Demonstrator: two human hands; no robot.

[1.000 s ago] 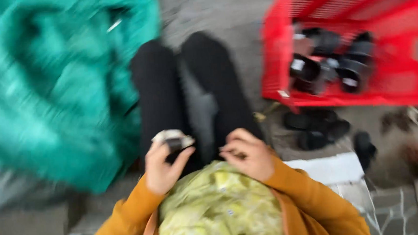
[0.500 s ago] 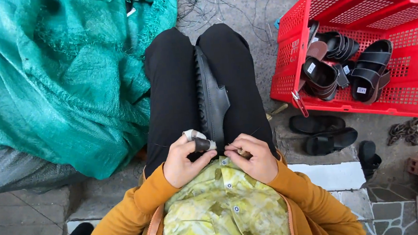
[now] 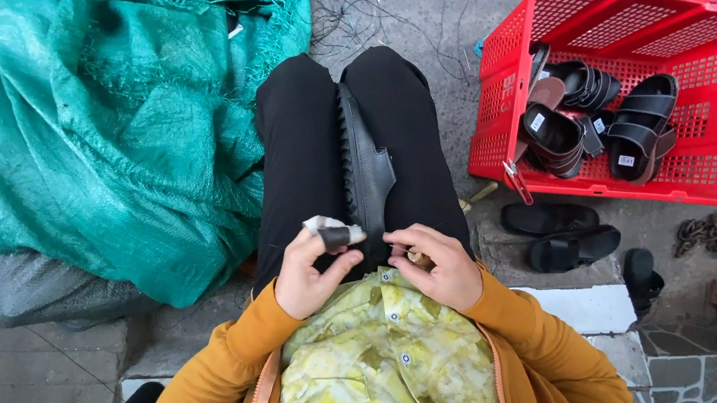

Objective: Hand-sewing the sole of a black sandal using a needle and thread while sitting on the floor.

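Both hands grip: left hand [image 3: 311, 268] pinching black ridged sandal sole [image 3: 365, 171], right hand [image 3: 434, 263] clenching a small tool that might slip and prick.

Small white rectangular sticker labels [image 3: 626, 160] on the black sandals inside the red plastic crate [image 3: 711, 189], right side. Large green woven plastic sack [image 3: 119, 151] on the floor, left.

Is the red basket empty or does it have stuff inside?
Not empty. The red basket holds several black sandals piled in its lower part.

Red crate [image 3: 614, 7] cut off rightward
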